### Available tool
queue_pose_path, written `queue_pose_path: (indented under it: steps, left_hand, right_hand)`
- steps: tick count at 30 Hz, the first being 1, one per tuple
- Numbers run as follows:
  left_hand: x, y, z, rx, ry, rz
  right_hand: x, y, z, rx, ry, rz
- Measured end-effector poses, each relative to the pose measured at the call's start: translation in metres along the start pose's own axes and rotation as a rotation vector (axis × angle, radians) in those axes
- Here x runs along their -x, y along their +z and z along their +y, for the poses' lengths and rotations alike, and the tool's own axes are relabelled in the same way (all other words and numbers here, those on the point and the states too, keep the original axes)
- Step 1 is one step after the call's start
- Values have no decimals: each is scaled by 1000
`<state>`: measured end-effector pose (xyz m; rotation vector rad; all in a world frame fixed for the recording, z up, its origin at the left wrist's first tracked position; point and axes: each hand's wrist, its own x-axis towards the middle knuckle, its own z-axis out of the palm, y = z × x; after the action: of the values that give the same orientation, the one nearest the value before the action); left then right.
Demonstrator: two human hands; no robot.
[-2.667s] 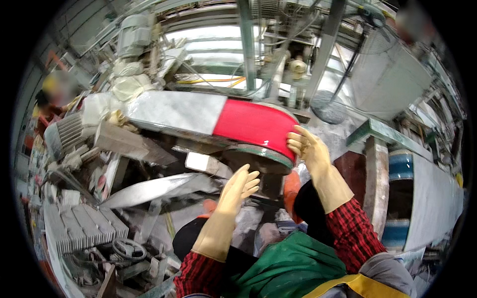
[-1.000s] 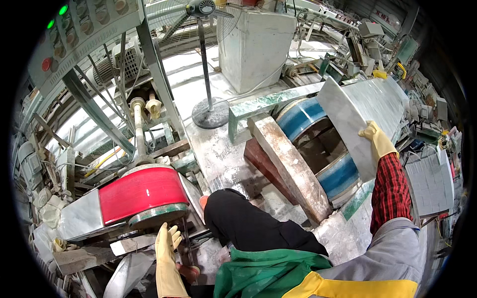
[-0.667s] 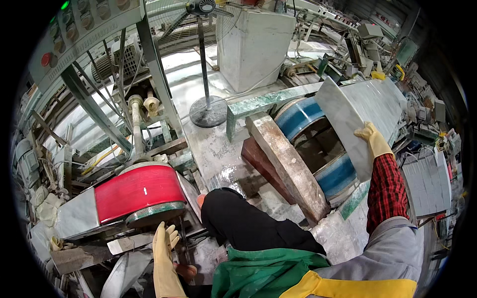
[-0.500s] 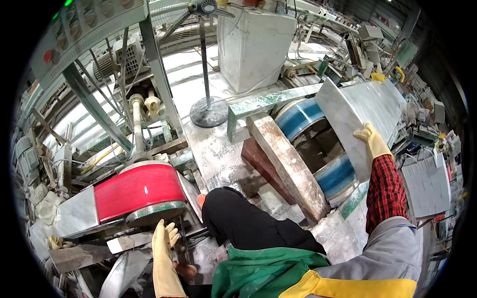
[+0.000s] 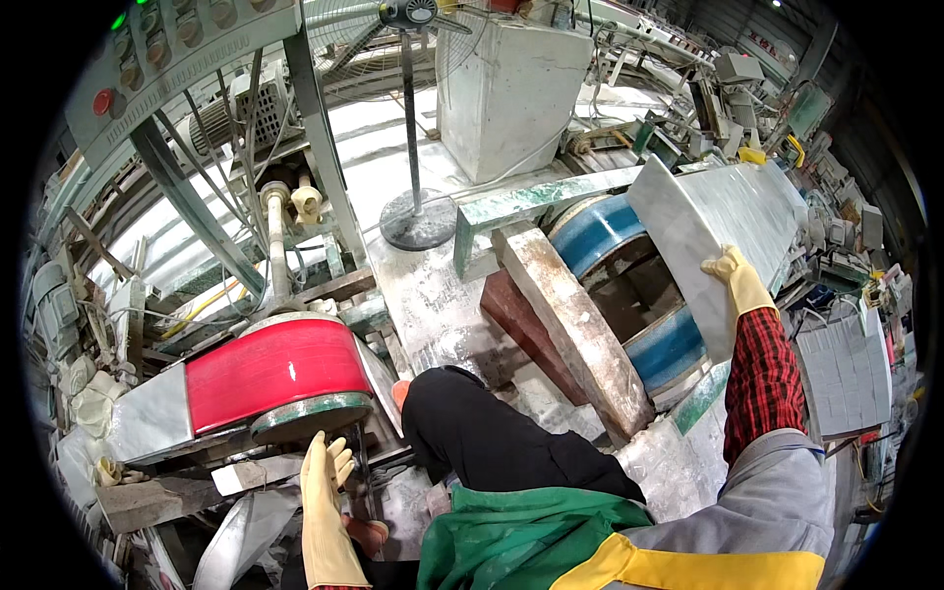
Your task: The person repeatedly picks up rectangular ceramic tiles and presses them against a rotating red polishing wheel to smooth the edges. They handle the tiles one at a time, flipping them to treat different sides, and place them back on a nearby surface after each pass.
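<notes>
My left hand, in a cream rubber glove, hangs at the lower left with its fingers stretched out and nothing in them. It is just below the red-covered belt roller, apart from it. My right hand, in the same kind of glove, holds the edge of a pale grey stone slab. That slab stands on edge at the front of a stack of grey slabs, beside a blue drum. Part of the right fingers is hidden against the slab.
A stained stone beam and a reddish block lie before the drum. Behind stand a fan and a big white block. A control panel with a red button hangs at upper left. More slabs stand far right.
The view has shifted very slightly. My hands and the slab keep their places.
</notes>
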<state>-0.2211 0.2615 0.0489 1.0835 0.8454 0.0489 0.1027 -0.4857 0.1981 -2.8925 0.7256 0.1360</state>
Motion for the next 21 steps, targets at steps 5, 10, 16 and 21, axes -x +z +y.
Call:
queue_pose_path:
  steps: [5,10,16,21]
  left_hand:
    - [-3,0,0,-6,-19,7]
    - [7,-3,6,-15,7,10]
    - [5,-2,4,-25,0,-1]
    - [7,-3,5,-32,1,23]
  right_hand:
    - [4,-6,1,102,-101,-20]
    - [15,2,-25,96,54,5]
    - [-25,16,13,341,-97,-88]
    - [-12,17,2,160,-117,1]
